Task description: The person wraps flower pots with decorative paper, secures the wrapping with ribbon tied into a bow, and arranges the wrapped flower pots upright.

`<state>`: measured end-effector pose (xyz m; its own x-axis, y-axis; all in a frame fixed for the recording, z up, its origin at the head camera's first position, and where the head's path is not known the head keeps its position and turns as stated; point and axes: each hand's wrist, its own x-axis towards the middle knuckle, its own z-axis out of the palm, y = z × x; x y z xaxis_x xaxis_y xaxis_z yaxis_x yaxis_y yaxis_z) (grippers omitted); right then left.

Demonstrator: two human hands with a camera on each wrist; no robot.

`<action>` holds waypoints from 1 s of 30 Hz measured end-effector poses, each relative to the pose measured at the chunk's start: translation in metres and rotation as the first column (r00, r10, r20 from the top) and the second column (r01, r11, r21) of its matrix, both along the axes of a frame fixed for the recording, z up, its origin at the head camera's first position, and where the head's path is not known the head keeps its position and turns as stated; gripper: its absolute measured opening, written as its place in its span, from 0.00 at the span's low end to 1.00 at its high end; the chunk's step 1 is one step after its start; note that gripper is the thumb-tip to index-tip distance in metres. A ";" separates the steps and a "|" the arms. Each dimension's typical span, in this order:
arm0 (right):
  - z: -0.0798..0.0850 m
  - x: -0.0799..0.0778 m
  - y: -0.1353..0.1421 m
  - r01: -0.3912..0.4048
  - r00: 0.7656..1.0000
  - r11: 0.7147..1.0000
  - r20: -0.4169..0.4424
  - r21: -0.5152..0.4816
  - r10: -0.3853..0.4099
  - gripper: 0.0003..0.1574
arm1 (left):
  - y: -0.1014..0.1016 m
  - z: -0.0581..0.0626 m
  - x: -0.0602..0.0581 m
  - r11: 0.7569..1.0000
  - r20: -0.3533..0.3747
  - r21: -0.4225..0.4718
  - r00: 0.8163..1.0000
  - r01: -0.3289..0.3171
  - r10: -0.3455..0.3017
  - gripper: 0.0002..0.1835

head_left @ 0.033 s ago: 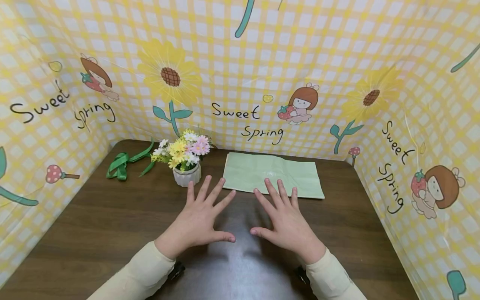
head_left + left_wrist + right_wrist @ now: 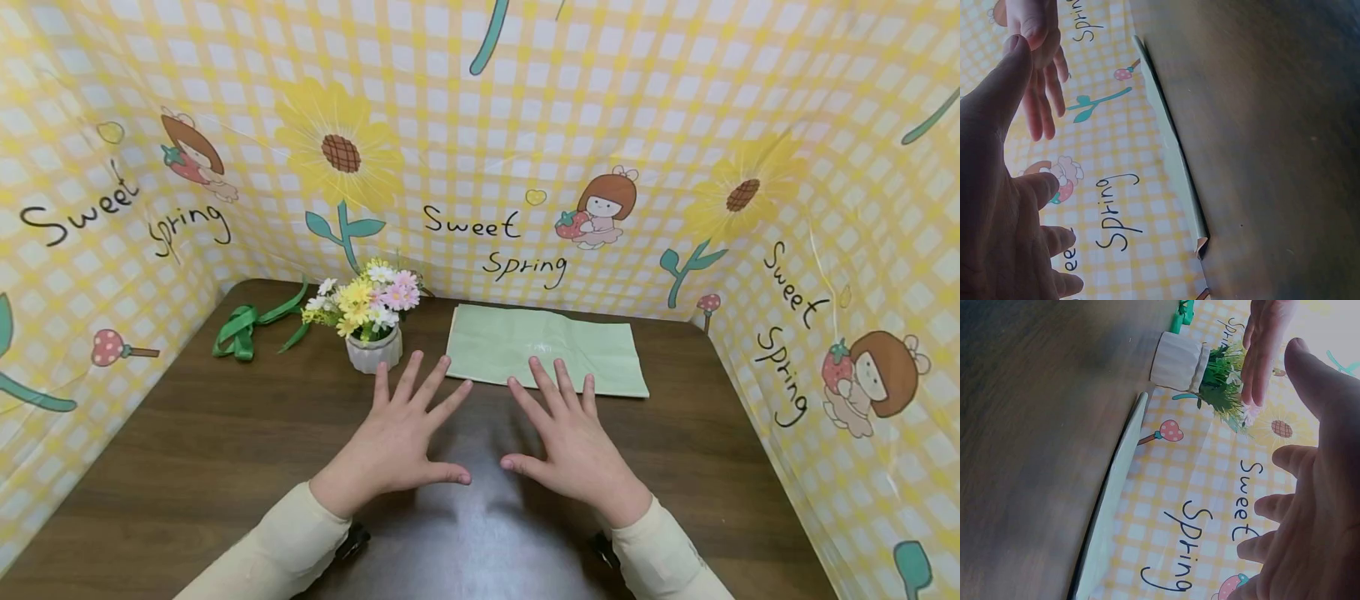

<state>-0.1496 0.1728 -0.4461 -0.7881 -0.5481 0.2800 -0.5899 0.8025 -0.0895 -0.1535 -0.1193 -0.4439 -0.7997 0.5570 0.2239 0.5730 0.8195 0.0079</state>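
Both hands hover palm down above the brown table, fingers spread and holding nothing. The left hand (image 2: 397, 437) is nearest to a white ribbed pot of artificial flowers (image 2: 367, 308) in yellow, pink and white. Just beyond the fingertips of the right hand (image 2: 573, 446) lies a folded light green sheet (image 2: 547, 342), flat near the back of the table. Seen from the side in the left wrist view, the green sheet (image 2: 1175, 147) looks thin. The right wrist view shows the flower pot (image 2: 1177, 361) upright past the sheet's end.
A green ribbon (image 2: 240, 333), loosely looped, lies at the table's back left, beside the flower pot. Yellow checked cloth (image 2: 465, 150) printed with flowers and cartoon figures stands along the back and both sides. The wooden tabletop (image 2: 225, 450) extends around both forearms.
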 end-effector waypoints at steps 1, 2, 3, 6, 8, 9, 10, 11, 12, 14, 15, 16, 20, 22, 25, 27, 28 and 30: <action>0.000 0.000 0.000 0.002 1.000 1.000 -0.001 0.002 -0.002 0.64 | 0.000 0.000 0.000 1.000 0.002 0.002 1.000 0.000 0.000 0.63; 0.001 0.000 0.000 0.003 1.000 1.000 0.000 0.004 -0.003 0.64 | 0.000 0.000 0.000 1.000 0.000 0.002 1.000 0.000 0.000 0.63; 0.001 0.000 0.000 0.004 1.000 1.000 0.002 0.006 -0.004 0.64 | 0.000 0.000 0.000 1.000 -0.002 0.004 1.000 0.001 -0.001 0.63; 0.003 -0.001 0.000 0.007 1.000 1.000 -0.002 0.001 -0.007 0.64 | 0.000 0.002 0.000 1.000 -0.009 0.012 1.000 0.006 -0.006 0.63; 0.004 -0.002 0.000 0.008 1.000 1.000 -0.002 -0.002 -0.008 0.65 | 0.001 0.002 0.000 1.000 -0.014 0.015 1.000 0.010 -0.010 0.64; 0.004 -0.002 0.000 0.007 1.000 1.000 -0.005 -0.003 -0.007 0.65 | 0.001 0.002 0.000 1.000 -0.013 0.016 1.000 0.013 -0.013 0.64; 0.005 -0.001 0.001 0.005 1.000 1.000 -0.004 -0.007 -0.005 0.65 | 0.001 0.002 0.001 1.000 -0.010 0.014 1.000 0.014 -0.014 0.64; 0.005 -0.001 0.001 0.002 1.000 1.000 -0.005 -0.009 -0.003 0.65 | 0.001 0.002 0.001 1.000 -0.007 0.011 1.000 0.014 -0.014 0.64; 0.004 -0.001 0.001 0.002 1.000 1.000 -0.003 -0.009 -0.002 0.65 | 0.001 0.002 0.001 1.000 0.000 0.012 1.000 0.016 -0.016 0.64; 0.004 0.000 0.001 -0.001 1.000 1.000 0.003 -0.010 0.001 0.65 | 0.001 0.002 0.002 1.000 0.006 0.005 1.000 0.014 -0.014 0.64; 0.003 0.000 0.001 -0.001 1.000 1.000 0.006 -0.010 0.001 0.64 | 0.001 0.002 0.003 1.000 0.006 0.002 1.000 0.011 -0.011 0.64; 0.003 0.000 0.001 0.000 1.000 1.000 0.011 -0.011 0.001 0.64 | 0.002 0.002 0.003 1.000 0.004 0.002 1.000 0.010 -0.010 0.64; 0.002 0.000 0.001 0.004 1.000 1.000 0.023 -0.009 -0.004 0.64 | 0.002 0.002 0.004 1.000 -0.011 -0.008 1.000 0.011 -0.011 0.64; 0.002 0.001 0.002 0.007 1.000 1.000 0.027 -0.008 -0.007 0.65 | 0.002 0.003 0.005 1.000 -0.013 -0.009 1.000 0.015 -0.016 0.64; 0.002 0.000 0.002 0.013 1.000 1.000 0.022 -0.002 -0.013 0.65 | 0.003 0.003 0.004 1.000 -0.011 -0.016 1.000 0.014 -0.014 0.64; 0.003 0.000 0.002 0.013 1.000 1.000 0.017 0.002 -0.013 0.65 | 0.003 0.003 0.004 1.000 -0.007 -0.014 1.000 0.013 -0.013 0.64; 0.003 0.000 0.002 0.013 1.000 1.000 0.016 0.005 -0.014 0.65 | 0.003 0.003 0.004 1.000 -0.005 -0.017 1.000 0.010 -0.010 0.64; 0.003 -0.001 0.002 0.009 1.000 1.000 0.014 0.004 -0.009 0.64 | 0.002 0.003 0.004 1.000 0.002 -0.016 1.000 0.007 -0.007 0.64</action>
<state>-0.1503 0.1748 -0.4427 -0.7969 -0.5422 0.2664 -0.5814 0.8082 -0.0943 -0.1490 -0.1168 -0.4407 -0.7961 0.5662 0.2136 0.5789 0.8154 -0.0040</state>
